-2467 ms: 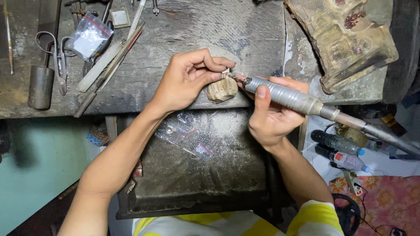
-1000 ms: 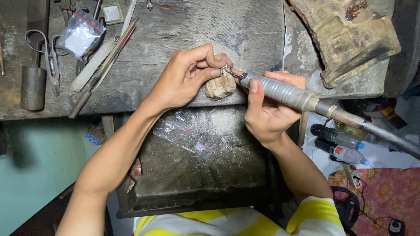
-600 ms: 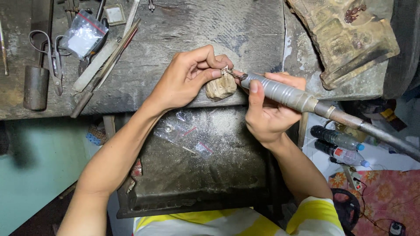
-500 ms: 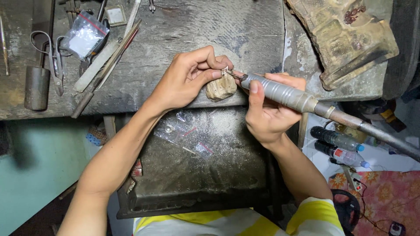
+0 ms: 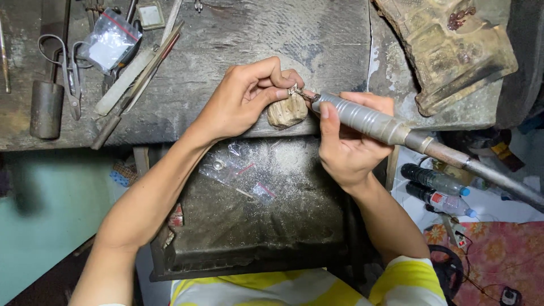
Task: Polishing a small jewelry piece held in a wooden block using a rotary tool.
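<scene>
We are pinching a small silvery piece [image 5: 293, 89] between the thumb and forefinger of our left hand [image 5: 245, 96], holding it down on top of the worn wooden peg [image 5: 288, 111] that juts from the front edge of the workbench [image 5: 238, 34]. Our right hand [image 5: 345, 148] is wrapping closed around the grey rotary handpiece [image 5: 362, 118], just right of the peg, and we are pressing its tip against the piece.

The piece is tiny and our fingertips are sitting right beside the tip, so a slip of the tool could, we judge, nick the thumb or flick the piece out of our pinch. It would likely drop into the dusty catch tray [image 5: 249, 226] below the peg, among the small plastic bags [image 5: 238, 170]. Pressing too hard could also gouge the metal.
</scene>
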